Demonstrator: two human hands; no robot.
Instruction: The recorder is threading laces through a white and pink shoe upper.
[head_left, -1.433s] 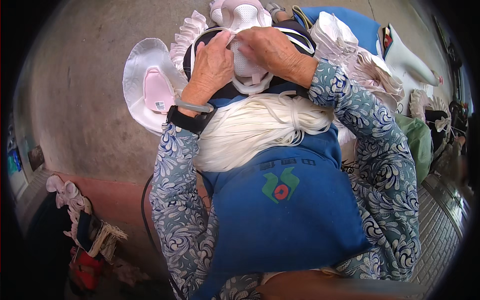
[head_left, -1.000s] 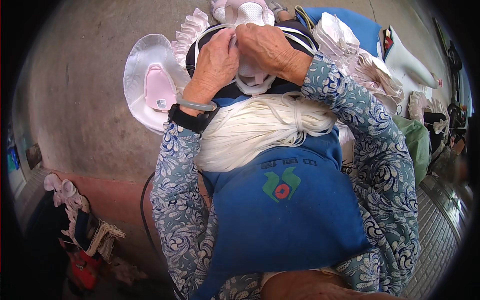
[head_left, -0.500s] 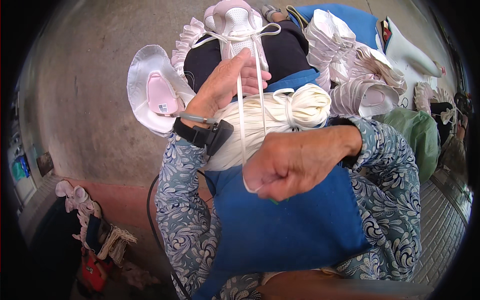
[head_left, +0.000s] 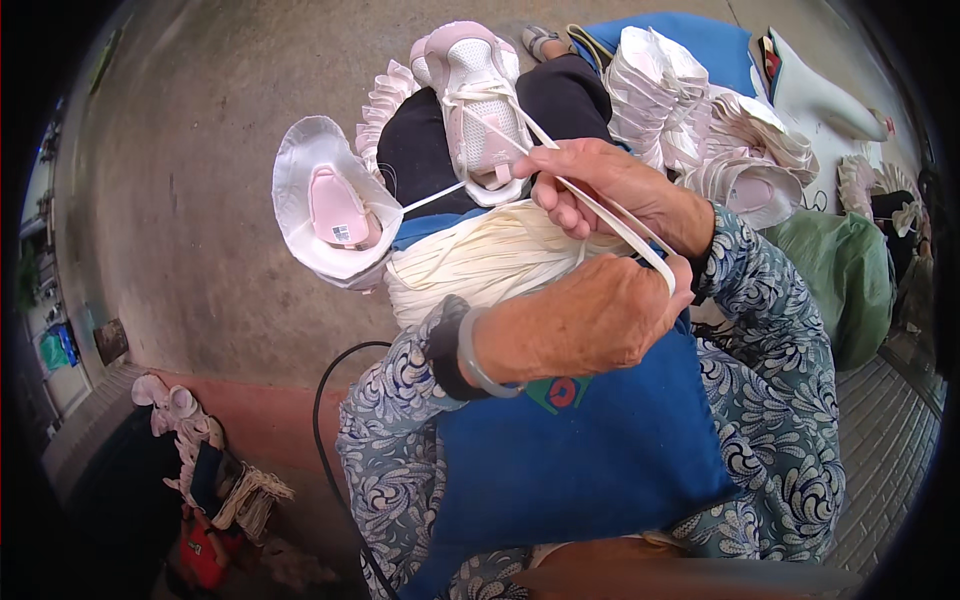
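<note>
A pink and white shoe upper (head_left: 485,115) rests ahead of me on dark cloth over my lap, its white laces threaded across the front. White shoelace (head_left: 635,240) runs taut from it toward me. My left hand (head_left: 590,315), with a bracelet and black wrist strap, is closed on the lace in a loop. My right hand (head_left: 615,190) sits just beyond, the lace passing between its thumb and curled fingers. Another lace strand stretches left from the upper. Below the upper lies a thick bundle of cream laces (head_left: 470,265), partly hidden by my left arm.
An upper with a pink insole (head_left: 340,205) stands to the left. Stacked pink-white uppers (head_left: 655,95) are at the right, beside a green plastic bag (head_left: 835,280). A blue apron (head_left: 590,460) covers my lap. A black cable (head_left: 320,410) curves along my left side.
My left hand has left the upper and come down to the right, closing on the lace. My right hand has moved up and away from me. The upper sits slightly lower in view.
</note>
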